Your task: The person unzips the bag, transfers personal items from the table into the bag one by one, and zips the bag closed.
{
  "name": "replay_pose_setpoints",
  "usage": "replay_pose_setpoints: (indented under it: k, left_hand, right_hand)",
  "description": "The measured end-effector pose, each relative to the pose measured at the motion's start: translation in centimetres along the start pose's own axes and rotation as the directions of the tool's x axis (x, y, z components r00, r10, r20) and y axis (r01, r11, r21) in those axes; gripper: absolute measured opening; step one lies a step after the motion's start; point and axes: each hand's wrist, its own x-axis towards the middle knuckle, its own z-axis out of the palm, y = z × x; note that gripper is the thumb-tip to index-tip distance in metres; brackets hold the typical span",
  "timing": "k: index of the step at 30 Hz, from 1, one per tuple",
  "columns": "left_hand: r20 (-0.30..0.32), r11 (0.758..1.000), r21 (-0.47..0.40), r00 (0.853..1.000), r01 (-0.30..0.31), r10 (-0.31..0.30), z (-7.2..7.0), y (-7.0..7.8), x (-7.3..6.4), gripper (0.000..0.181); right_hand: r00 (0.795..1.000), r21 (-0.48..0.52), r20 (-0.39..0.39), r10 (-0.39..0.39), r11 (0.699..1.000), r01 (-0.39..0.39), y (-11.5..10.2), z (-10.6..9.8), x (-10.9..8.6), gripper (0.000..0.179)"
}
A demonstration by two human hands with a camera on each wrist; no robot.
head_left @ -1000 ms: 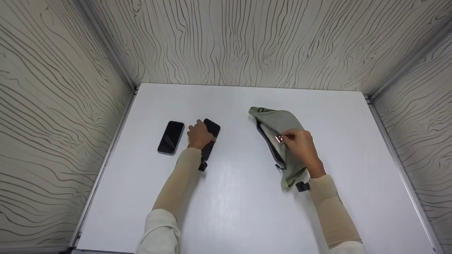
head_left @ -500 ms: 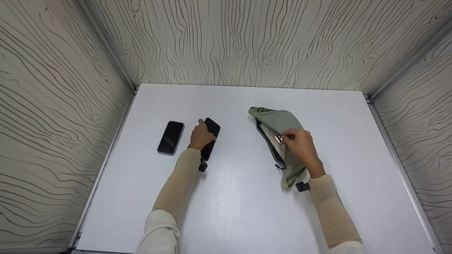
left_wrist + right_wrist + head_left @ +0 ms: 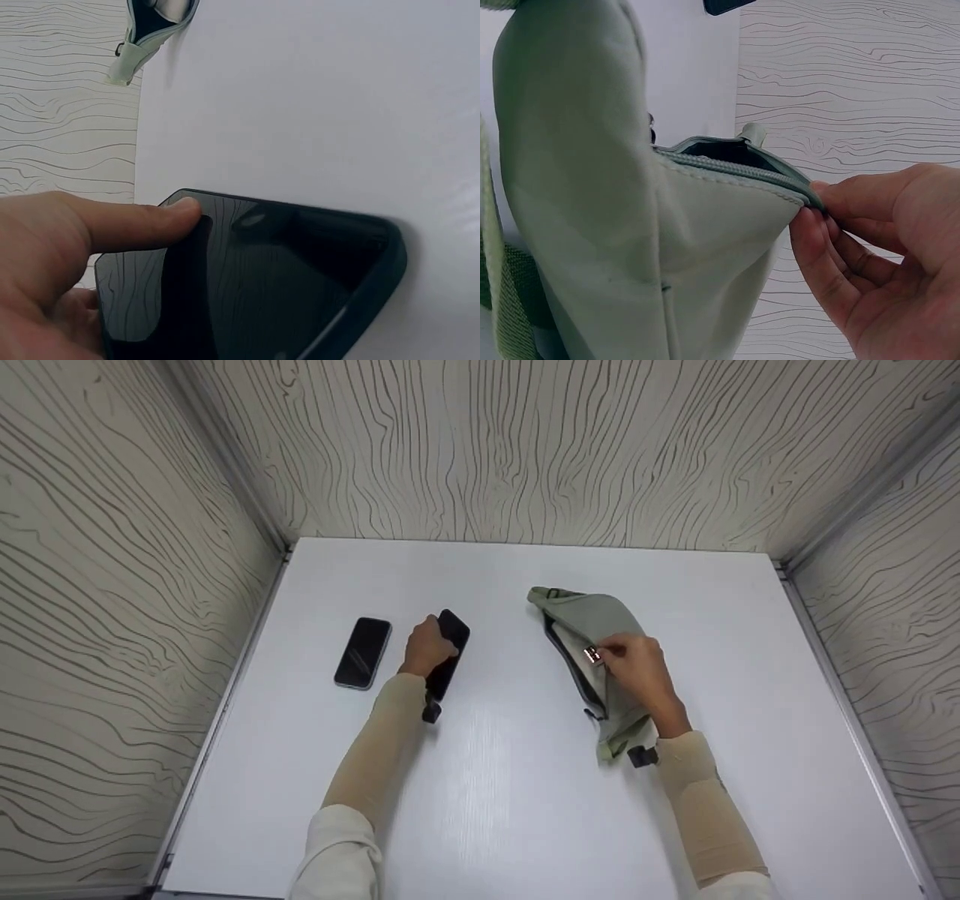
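Note:
A light green waist bag [image 3: 604, 617] lies right of centre in the head view, its zipped mouth gaping toward the left. My right hand [image 3: 642, 669] pinches the edge of that mouth between thumb and fingers; the right wrist view shows the zipper edge [image 3: 735, 171] pulled out by the fingertips. Left of the bag, my left hand [image 3: 427, 648] grips a black smartphone [image 3: 454, 628] by its sides. In the left wrist view the thumb [image 3: 150, 223] lies over the edge of its dark, glossy screen, while most of the other fingers are hidden underneath.
A second smartphone [image 3: 363, 653] lies screen up on the white table [image 3: 480, 787], left of my left hand. Wood-grain patterned panels [image 3: 480, 450] enclose the table at the back and both sides. A small shiny label [image 3: 592, 655] shows at the bag's mouth.
My left fingers, spread beside the phone a second ago, have closed around it, and the phone has shifted and tilted slightly. The right hand and bag have stayed still.

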Motion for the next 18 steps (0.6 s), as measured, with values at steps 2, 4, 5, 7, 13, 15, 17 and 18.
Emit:
replay_pose_setpoints:
  k: [2, 4, 5, 7, 13, 15, 17, 18]
  left_hand:
    - [0.001, 1.0, -0.003, 1.0, -0.005, 0.005, 0.03, 0.0, 0.02, 0.075]
    - [0.004, 1.0, -0.001, 1.0, -0.009, 0.009, 0.09, -0.03, 0.04, 0.076]
    - [0.005, 1.0, 0.001, 1.0, -0.011, 0.011, 0.12, -0.05, 0.06, 0.076]
    - [0.007, 1.0, 0.008, 1.0, -0.012, 0.012, 0.2, -0.12, 0.12, 0.074]
    - [-0.012, 1.0, 0.009, 1.0, -0.008, 0.008, 0.21, -0.08, 0.06, 0.059]
    - [-0.019, 1.0, 0.006, 1.0, -0.003, 0.003, 0.13, 0.01, -0.03, 0.055]
    - [-0.019, 1.0, 0.002, 1.0, 0.002, -0.002, 0.07, 0.1, -0.14, 0.053]
    - [-0.017, 1.0, -0.002, 1.0, 0.004, -0.004, 0.04, 0.14, -0.19, 0.053]
  right_hand:
    - [1.0, 0.0, 0.0, 0.005, 1.0, -0.005, -0.05, 0.0, 0.04, 0.016]
    - [1.0, -0.001, 0.002, 0.006, 1.0, -0.006, -0.05, -0.01, 0.09, 0.016]
    - [1.0, -0.003, 0.003, 0.007, 1.0, -0.007, -0.06, -0.01, 0.11, 0.016]
    - [1.0, -0.007, 0.006, 0.007, 1.0, -0.007, -0.05, -0.02, 0.14, 0.016]
    - [1.0, -0.01, -0.006, -0.008, 1.0, 0.008, -0.02, -0.04, 0.26, 0.015]
    - [1.0, -0.009, -0.014, -0.017, 1.0, 0.017, -0.05, -0.03, 0.29, 0.015]
    - [1.0, -0.008, -0.014, -0.018, 1.0, 0.018, -0.12, -0.05, 0.27, 0.015]
    - [1.0, -0.007, -0.014, -0.018, 1.0, 0.018, -0.11, -0.08, 0.25, 0.015]
